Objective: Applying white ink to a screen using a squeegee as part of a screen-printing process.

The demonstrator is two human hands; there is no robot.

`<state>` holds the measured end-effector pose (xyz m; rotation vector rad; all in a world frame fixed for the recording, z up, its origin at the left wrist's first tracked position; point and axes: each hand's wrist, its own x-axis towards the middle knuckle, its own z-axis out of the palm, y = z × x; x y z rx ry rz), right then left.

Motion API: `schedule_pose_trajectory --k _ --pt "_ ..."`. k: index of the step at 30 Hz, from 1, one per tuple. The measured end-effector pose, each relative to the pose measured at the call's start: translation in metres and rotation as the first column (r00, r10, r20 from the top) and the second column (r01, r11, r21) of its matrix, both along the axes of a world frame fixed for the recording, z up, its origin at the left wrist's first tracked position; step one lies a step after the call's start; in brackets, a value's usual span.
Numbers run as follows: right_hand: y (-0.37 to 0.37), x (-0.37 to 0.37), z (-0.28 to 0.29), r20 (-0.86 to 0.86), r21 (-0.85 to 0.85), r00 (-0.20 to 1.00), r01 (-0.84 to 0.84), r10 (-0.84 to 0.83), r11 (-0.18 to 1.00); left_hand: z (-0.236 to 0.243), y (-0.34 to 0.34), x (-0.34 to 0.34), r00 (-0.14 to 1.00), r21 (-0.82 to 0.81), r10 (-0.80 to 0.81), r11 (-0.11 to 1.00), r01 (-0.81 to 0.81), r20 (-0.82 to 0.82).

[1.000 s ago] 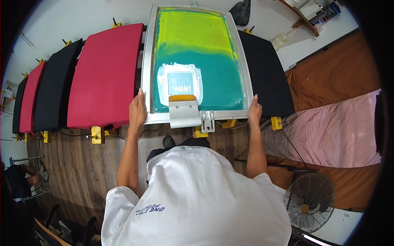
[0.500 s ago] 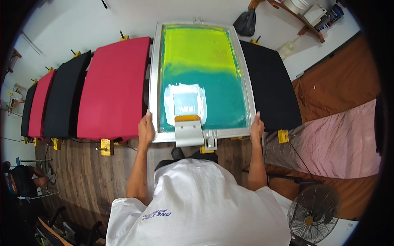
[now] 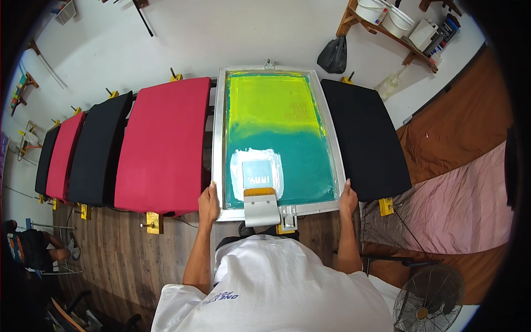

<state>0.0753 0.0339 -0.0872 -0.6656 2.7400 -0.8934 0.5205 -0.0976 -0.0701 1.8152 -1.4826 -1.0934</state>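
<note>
A silk-screen printing frame (image 3: 218, 138) lies in front of me, its metal rim round a green and yellow mesh (image 3: 304, 166). My left hand (image 3: 209, 203) grips its left side near the close corner, thumb up along the rim. My right hand (image 3: 348, 199) holds the opposite side at about the same height. White ink (image 3: 236, 169) surrounds a small pale rectangle in the mesh's near left part. At the near edge a metal-handled squeegee (image 3: 262, 210) leans over the rim with its orange blade at the ink. Beside it sits a metal bracket (image 3: 289, 217).
Left stand a red-covered board (image 3: 163, 144), a black one (image 3: 99, 149) and others; another black board (image 3: 365, 138) is right. Yellow clamps (image 3: 155, 223) jut underneath. A black bag (image 3: 333, 55) hangs below a shelf (image 3: 381, 30). A fan (image 3: 428, 299) stands lower right; a person (image 3: 38, 246) is far left.
My view has tilted up, so the frame and boards sit lower in the picture and more wall shows. Both hands keep their hold on the frame's sides.
</note>
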Motion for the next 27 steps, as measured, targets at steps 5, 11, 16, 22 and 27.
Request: schedule_pose_trajectory --k 5,11,16,22,27 --pt "0.000 -0.004 -0.006 -0.015 0.079 1.000 -0.015 0.016 0.997 0.001 -0.003 -0.006 0.996 -0.024 -0.015 1.000 0.017 0.085" --pt "-0.005 -0.012 0.001 -0.042 0.097 0.998 -0.051 0.055 0.994 0.005 -0.005 -0.009 0.995 -0.079 -0.037 0.996 0.045 0.096" --pt "-0.006 0.032 0.048 -0.443 0.103 0.853 -0.258 0.276 0.961 0.014 0.020 -0.008 0.972 -0.296 -0.109 0.940 0.169 0.210" --pt "-0.017 0.175 0.149 -0.030 0.086 0.441 -0.893 0.897 0.442 0.095 0.069 -0.024 0.756 -0.310 -0.615 0.690 0.654 0.225" --pt "-0.014 0.222 0.125 -0.054 0.421 0.204 -0.883 0.977 0.208 0.080 0.080 -0.036 0.598 -0.240 -0.725 0.548 0.802 0.343"
